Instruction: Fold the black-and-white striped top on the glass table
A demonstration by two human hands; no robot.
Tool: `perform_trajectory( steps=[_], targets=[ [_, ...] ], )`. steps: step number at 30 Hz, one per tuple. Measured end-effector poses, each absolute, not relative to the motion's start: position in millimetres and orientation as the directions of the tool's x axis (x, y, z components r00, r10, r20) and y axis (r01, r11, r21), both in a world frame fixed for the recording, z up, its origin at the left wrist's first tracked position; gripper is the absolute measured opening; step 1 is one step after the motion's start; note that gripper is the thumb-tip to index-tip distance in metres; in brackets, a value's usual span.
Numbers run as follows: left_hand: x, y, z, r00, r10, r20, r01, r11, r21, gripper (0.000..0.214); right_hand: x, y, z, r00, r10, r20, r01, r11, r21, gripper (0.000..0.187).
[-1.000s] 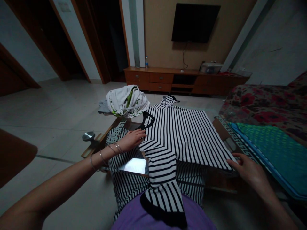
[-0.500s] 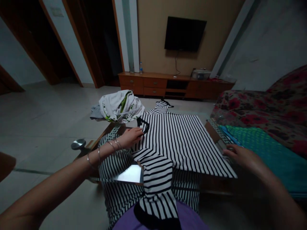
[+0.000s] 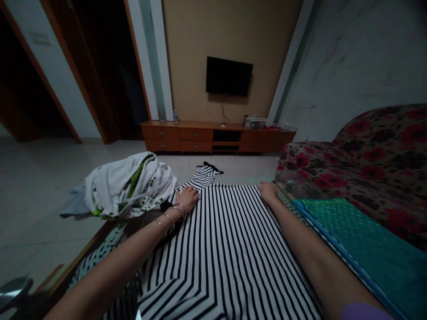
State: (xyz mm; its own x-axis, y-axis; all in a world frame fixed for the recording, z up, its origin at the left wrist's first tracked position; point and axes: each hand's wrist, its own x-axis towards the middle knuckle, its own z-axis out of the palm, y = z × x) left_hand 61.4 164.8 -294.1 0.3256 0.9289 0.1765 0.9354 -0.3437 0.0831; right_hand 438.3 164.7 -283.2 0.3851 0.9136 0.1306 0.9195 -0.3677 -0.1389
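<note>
A black-and-white striped shirt [image 3: 227, 240] lies spread on a glass-topped table, its far sleeve [image 3: 204, 175] reaching past the table's back side. My left hand [image 3: 188, 198], with bangles at the wrist, rests on the shirt near the far shoulder, beside the dark collar [image 3: 166, 206]. Its fingers lie flat and a little apart on the cloth. My right hand [image 3: 267, 192] is at the far corner of the hem, fingers closed on the fabric edge. The near sleeve runs out of view at the bottom.
White and green clothes [image 3: 133, 184] are heaped at the table's left, a grey piece under them. Folded teal cloth [image 3: 363, 249] lies on the right, before a floral sofa [image 3: 367, 164]. Beyond stand a wooden TV cabinet [image 3: 193, 133] and a wall-mounted television [image 3: 229, 76].
I have leaned forward over the table. My left hand has moved from the collar to the far shoulder; my right hand has gone from the right side to the hem's far corner.
</note>
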Motion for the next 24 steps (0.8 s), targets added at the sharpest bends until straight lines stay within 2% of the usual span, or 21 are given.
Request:
perform_trajectory(
  steps=[5, 10, 15, 18, 20, 24],
  targets=[
    [72, 212, -304, 0.304, 0.943, 0.132, 0.943, -0.318, 0.097, 0.040, 451, 203, -305, 0.461, 0.870, 0.174, 0.884, -0.434, -0.173, 0.035],
    [83, 245, -318, 0.367, 0.919, 0.144, 0.920, -0.382, 0.091, 0.049, 476, 217, -322, 0.489, 0.846, 0.213, 0.872, -0.465, -0.155, 0.038],
    [90, 261, -311, 0.387, 0.915, 0.116, 0.910, -0.399, 0.110, 0.049, 481, 215, -316, 0.394, 0.889, 0.234, 0.919, -0.385, -0.085, 0.036],
    [89, 243, -295, 0.382, 0.917, 0.114, 0.916, -0.392, 0.086, 0.050, 465, 199, -300, 0.376, 0.898, 0.230, 0.926, -0.374, -0.052, 0.039],
    [86, 214, -284, 0.446, 0.884, 0.136, 0.891, -0.454, 0.026, 0.053, 446, 178, -292, 0.291, 0.914, 0.283, 0.955, -0.295, -0.031, 0.043],
    [67, 129, -270, 0.650, 0.754, 0.091, 0.760, -0.647, -0.064, 0.053, 403, 125, -295, -0.100, 0.935, 0.339, 0.995, 0.104, 0.009, 0.043]
  ],
)
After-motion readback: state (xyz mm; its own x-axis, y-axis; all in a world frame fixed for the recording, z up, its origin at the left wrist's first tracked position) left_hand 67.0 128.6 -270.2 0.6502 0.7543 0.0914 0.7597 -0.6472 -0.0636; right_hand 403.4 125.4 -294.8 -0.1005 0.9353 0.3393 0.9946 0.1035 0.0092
